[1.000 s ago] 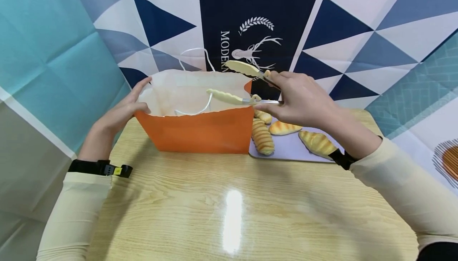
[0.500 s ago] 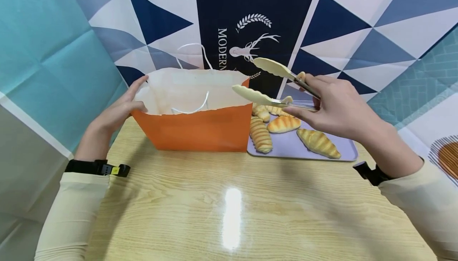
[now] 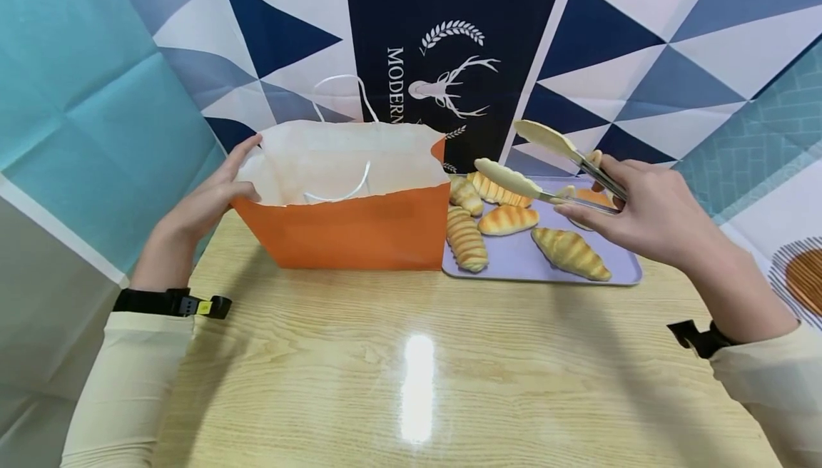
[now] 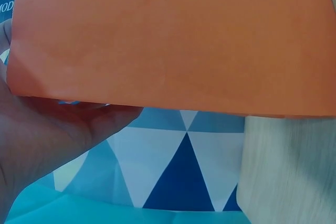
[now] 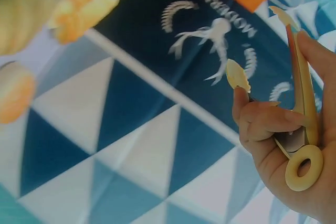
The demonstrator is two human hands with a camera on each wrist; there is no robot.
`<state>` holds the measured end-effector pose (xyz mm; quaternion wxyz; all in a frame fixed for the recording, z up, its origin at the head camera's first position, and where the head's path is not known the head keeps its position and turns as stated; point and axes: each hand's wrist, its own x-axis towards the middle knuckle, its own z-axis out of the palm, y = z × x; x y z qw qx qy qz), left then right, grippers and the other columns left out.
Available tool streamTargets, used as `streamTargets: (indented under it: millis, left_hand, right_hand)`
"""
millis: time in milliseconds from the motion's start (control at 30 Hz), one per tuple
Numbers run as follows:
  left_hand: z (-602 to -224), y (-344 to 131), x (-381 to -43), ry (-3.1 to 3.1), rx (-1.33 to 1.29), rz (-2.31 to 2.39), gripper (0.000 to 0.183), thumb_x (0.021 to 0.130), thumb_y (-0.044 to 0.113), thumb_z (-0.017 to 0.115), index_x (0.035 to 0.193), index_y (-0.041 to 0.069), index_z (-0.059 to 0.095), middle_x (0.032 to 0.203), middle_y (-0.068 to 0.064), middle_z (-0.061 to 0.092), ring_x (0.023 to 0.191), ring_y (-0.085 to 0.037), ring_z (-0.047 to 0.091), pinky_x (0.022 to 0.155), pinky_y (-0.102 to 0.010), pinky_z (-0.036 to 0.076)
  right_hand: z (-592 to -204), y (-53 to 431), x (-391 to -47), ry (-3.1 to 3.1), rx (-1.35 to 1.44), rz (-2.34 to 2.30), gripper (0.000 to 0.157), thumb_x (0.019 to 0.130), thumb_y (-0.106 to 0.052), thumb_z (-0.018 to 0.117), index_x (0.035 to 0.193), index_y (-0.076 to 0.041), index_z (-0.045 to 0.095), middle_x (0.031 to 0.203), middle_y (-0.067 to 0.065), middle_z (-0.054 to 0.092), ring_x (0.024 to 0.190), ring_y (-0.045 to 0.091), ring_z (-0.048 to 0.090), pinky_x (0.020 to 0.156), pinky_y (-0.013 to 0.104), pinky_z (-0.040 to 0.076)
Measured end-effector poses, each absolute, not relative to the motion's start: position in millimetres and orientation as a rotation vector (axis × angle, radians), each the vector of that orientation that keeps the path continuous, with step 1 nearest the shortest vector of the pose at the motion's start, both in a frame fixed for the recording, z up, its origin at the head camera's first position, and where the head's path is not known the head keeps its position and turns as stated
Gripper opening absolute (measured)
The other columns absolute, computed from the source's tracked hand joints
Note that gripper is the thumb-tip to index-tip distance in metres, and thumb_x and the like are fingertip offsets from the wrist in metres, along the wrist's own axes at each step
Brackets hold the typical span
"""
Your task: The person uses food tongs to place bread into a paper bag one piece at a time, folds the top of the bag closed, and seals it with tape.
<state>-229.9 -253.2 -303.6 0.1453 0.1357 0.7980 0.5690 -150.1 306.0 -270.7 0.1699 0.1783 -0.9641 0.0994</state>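
My left hand (image 3: 208, 193) holds the left edge of an orange paper bag (image 3: 359, 232), thumb at the near rim and fingers at the far side. The bag stands with its white inside showing and white cord handles (image 3: 347, 193). In the right wrist view, the fingers of my right hand (image 5: 283, 140) are curled round a pair of tongs (image 5: 300, 77) with cream tips and a ring at the end. The tongs' arms are spread with nothing between them, above a lilac tray (image 3: 514, 261) of bread. A croissant-shaped bread (image 3: 570, 254) lies nearest below.
Several more breads lie on the tray, among them a ridged long loaf (image 3: 467, 240) beside the bag and a small golden roll (image 3: 509, 220). A wooden table (image 3: 321, 354) carries everything, with a patterned cloth wall (image 3: 282, 33) close behind.
My right hand has moved right with the tongs, from over the bag's opening to above the tray. More of the breads now show. The left hand stays on the bag.
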Motion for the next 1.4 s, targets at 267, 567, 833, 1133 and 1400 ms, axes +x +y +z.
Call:
streamTargets:
  millis: [267,567,833,1133,1400]
  left_hand:
    - [-305.0,-252.7,-229.7,2.295,0.392,1.652,0.090,0.088,0.000,0.044,0.158,0.036,0.000,0.163,0.006,-0.014,0.143,-0.024,-0.008,0.110,-0.069,0.006]
    - [-302.5,-252.7,-227.0,2.299,0.406,1.663,0.089,0.088,-0.001,0.043,0.159,0.033,0.000,0.162,0.005,-0.016,0.143,-0.025,-0.009,0.110,-0.070,0.005]
    - [-304.5,-253.7,-227.8,2.297,0.399,1.666,0.090,0.089,-0.001,0.044,0.159,0.034,0.000,0.163,0.005,-0.015,0.144,-0.025,-0.007,0.111,-0.068,0.007]
    - [-307.1,-254.7,-229.6,2.304,0.422,1.667,0.089,0.089,0.000,0.045,0.159,0.035,0.002,0.162,0.007,-0.015,0.143,-0.023,-0.009,0.109,-0.070,0.005]
    - [-306.6,-253.7,-229.0,2.311,0.393,1.657,0.089,0.089,0.001,0.045,0.158,0.037,0.002,0.163,0.006,-0.012,0.144,-0.025,-0.005,0.110,-0.070,0.007]
  right_hand:
    - [-306.1,354.4,-156.8,-2.842,0.327,0.338,0.060,0.079,-0.051,0.074,0.110,-0.001,0.063,0.070,0.012,0.056,0.052,0.023,0.042,0.045,0.035,0.030]
    - [-340.5,409.6,-177.4,-2.914,0.147,0.411,0.056,0.082,-0.053,0.071,0.099,-0.001,0.059,0.071,0.016,0.056,0.059,0.030,0.047,0.050,0.038,0.032]
    - [-365.2,443.3,-191.7,-2.993,0.008,0.399,0.071,0.083,-0.059,0.066,0.122,0.000,0.058,0.066,0.018,0.052,0.067,0.040,0.050,0.052,0.048,0.037]
    - [-391.0,464.4,-201.5,-2.976,-0.033,0.394,0.059,0.083,-0.060,0.065,0.092,-0.003,0.053,0.062,0.014,0.049,0.062,0.037,0.048,0.050,0.043,0.034]
    - [-410.0,469.8,-206.3,-3.039,-0.008,0.356,0.065,0.082,-0.065,0.063,0.088,0.000,0.054,0.060,0.014,0.048,0.059,0.034,0.048,0.049,0.044,0.037]
